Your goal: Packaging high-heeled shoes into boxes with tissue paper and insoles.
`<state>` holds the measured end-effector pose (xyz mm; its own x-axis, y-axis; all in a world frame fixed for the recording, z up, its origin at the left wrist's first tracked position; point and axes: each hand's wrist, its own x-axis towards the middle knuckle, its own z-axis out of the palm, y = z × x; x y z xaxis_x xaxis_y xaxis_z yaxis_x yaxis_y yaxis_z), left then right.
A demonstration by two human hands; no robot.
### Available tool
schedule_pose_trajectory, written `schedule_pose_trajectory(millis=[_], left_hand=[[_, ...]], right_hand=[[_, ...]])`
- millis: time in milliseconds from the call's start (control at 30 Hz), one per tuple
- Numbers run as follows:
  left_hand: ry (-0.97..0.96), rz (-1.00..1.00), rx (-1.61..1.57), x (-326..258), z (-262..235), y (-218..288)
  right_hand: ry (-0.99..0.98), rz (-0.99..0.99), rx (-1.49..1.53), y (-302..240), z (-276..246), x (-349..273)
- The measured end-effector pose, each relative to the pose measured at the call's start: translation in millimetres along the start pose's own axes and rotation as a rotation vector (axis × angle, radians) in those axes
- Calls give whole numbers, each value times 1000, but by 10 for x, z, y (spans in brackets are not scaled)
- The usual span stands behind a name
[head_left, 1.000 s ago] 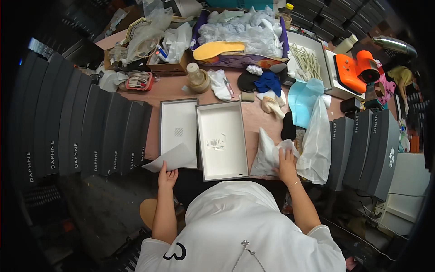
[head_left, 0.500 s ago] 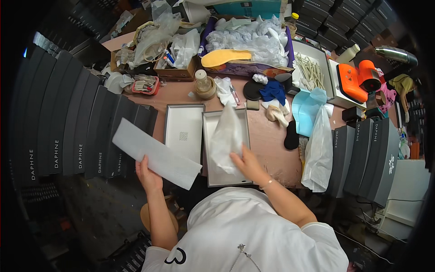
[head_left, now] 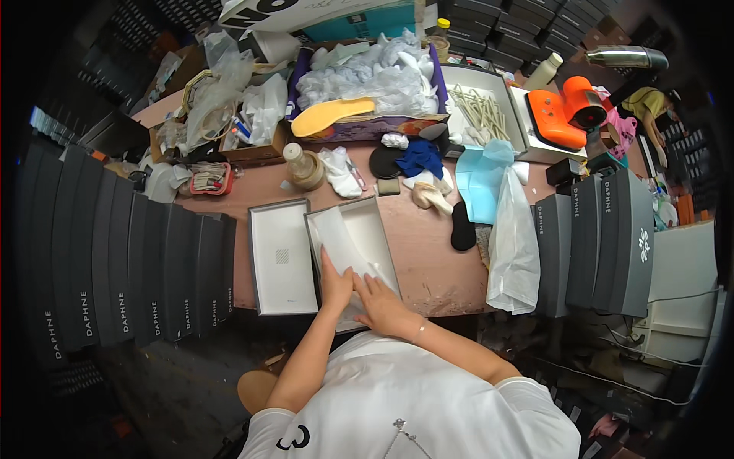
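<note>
I see both hands, left (head_left: 335,284) and right (head_left: 380,300), flat and side by side on white paper (head_left: 342,246) in the box (head_left: 381,239), frame centre. It looks light, flimsy, easily creased; I'd grip an edge.

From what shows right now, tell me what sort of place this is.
Probably a shoe packing workbench. Both hands, left and right, press white paper into an open shoe box; stacks of dark shoe boxes flank the table, and an orange insole lies behind.

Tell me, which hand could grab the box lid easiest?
Probably the left hand. It rests on the white paper in the open box, right beside the lid on its left. The right hand would have to cross over.
</note>
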<state>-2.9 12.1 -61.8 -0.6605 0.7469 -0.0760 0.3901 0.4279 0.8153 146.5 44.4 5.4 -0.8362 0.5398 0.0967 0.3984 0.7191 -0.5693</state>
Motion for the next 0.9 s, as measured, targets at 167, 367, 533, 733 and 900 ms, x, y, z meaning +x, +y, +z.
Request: schedule_pose_trajectory(millis=[167,367,533,733,900], left_hand=[[-73,548,396,-37,-392,639],[-764,482,997,489,-197,250],[-415,672,466,257,-106,419],[-649,548,-21,26,459,1181],[-816,337,-167,-141,832,1563]], right_hand=[[-463,198,95,360,418,-201],[-66,224,326,56,-834,-388],[263,652,-580,881,-1688,-1683],[244,509,-524,1880,-1672,-1926],[710,409,-286,1641,-2583,-1224]])
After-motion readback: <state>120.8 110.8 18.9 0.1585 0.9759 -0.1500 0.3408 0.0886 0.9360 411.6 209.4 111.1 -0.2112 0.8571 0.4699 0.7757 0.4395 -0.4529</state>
